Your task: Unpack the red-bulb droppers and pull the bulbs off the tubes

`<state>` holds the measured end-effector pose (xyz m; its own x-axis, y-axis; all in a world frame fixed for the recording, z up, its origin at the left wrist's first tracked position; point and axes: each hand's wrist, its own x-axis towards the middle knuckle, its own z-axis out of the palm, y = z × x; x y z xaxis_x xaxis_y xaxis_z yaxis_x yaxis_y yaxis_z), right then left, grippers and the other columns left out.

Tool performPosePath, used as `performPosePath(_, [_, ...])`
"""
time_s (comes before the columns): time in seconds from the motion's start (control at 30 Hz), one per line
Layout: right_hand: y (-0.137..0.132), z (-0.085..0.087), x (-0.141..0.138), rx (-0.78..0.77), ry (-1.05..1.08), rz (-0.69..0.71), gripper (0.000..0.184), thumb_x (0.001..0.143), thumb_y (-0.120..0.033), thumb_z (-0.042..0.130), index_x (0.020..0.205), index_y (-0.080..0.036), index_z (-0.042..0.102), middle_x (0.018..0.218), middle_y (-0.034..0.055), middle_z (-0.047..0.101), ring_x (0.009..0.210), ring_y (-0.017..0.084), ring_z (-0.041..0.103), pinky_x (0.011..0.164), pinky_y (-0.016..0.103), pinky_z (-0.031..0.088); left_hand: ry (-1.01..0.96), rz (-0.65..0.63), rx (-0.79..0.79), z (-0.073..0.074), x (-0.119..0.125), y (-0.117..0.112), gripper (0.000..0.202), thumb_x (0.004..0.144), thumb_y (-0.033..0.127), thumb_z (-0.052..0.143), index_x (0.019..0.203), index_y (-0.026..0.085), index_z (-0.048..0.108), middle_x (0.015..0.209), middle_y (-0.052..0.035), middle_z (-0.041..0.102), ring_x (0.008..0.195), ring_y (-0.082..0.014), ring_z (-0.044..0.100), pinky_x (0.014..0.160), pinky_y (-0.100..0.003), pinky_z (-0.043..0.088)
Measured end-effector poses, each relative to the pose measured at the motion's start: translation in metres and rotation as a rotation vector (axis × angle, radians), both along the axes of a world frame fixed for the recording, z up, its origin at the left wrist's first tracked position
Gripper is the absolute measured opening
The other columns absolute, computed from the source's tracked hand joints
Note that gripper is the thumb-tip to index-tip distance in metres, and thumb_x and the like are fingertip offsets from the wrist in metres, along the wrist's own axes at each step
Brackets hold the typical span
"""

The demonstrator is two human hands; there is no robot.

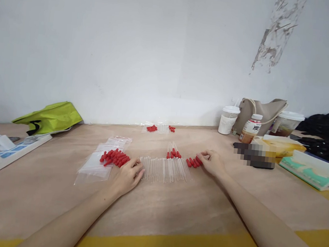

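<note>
A row of thin clear dropper tubes (pixel 164 169) lies side by side on the brown table covering. My left hand (pixel 127 175) rests at the row's left end, its fingers curled in and closed; what they hold, if anything, is hidden. Beside it a pile of red rubber bulbs (pixel 115 157) sits on clear plastic bags (pixel 96 163). At the right end, my right hand (pixel 212 163) pinches a red rubber bulb (pixel 198 158) at the edge of a short line of bulbs (pixel 192 162). Behind the row, a few tubes with red bulbs on them (pixel 174 153) lie together.
Near the wall lie bagged red bulbs (pixel 152 128). On the left are a power strip (pixel 19 152) and a lime-green bag (pixel 50 118). To the right stand a white cup (pixel 229 120), a bottle (pixel 251 128), a grey bag (pixel 263 109), a dark phone-like object (pixel 261 164) and a tissue pack (pixel 311 170).
</note>
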<state>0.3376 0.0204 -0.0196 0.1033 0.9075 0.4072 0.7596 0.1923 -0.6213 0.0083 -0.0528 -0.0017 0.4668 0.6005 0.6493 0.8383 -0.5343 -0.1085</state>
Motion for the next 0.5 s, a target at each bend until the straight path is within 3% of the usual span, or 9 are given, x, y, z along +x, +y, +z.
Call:
performPosePath(0.3, [0.009,-0.013,0.001,-0.072,0.105,0.005,0.027,0.076,-0.036,0.05,0.083,-0.013,0.06,0.075,0.0073,0.065,0.062,0.013,0.057,0.057,0.024,0.042,-0.019,-0.057,-0.09,0.002,0.0,-0.007,0.024,0.084,0.033,0.044,0.08,0.017,0.062,0.083,-0.0056,0.056,0.069,-0.0132,0.055,0.059,-0.024,0.045])
performPosePath(0.5, [0.012,-0.014,0.001,-0.079,0.127,-0.005,0.024,0.076,-0.034,0.052,0.081,-0.012,0.059,0.075,0.0084,0.065,0.062,0.013,0.058,0.056,0.024,0.042,-0.12,-0.058,-0.007,0.003,-0.003,-0.002,0.02,0.081,0.03,0.049,0.09,0.018,0.061,0.085,-0.0067,0.057,0.08,-0.0173,0.053,0.071,-0.03,0.045])
